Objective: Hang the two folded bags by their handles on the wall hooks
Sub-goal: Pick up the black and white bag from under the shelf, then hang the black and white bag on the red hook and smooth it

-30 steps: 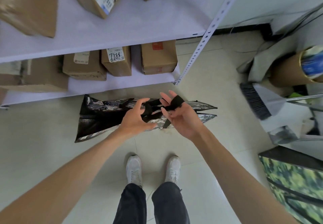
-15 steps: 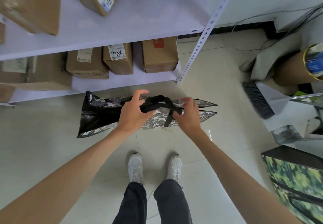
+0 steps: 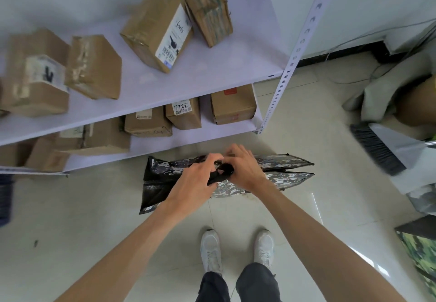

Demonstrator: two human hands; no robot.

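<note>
Head view: left hand (image 3: 197, 179) and right hand (image 3: 245, 169) meet, fingers of both closed on the black handles (image 3: 220, 175) of the folded grey camouflage bag (image 3: 283, 174), held above the floor (image 3: 94, 219) before the shelf (image 3: 212, 65).

The bag (image 3: 278, 170) under both hands has a glossy, plastic-looking camouflage skin that catches light; its end panel, left of the left hand (image 3: 195, 179), is darker with a fine mesh-like texture. The handles (image 3: 220, 175) pinched between the hands look like matt black woven webbing. Below the hands the floor (image 3: 118, 219) is smooth, polished tile — faintly reflective. Beyond the hands, boxes (image 3: 232, 104) of matt brown cardboard — some tape-shiny — sit on smooth white shelves (image 3: 212, 70).
</note>
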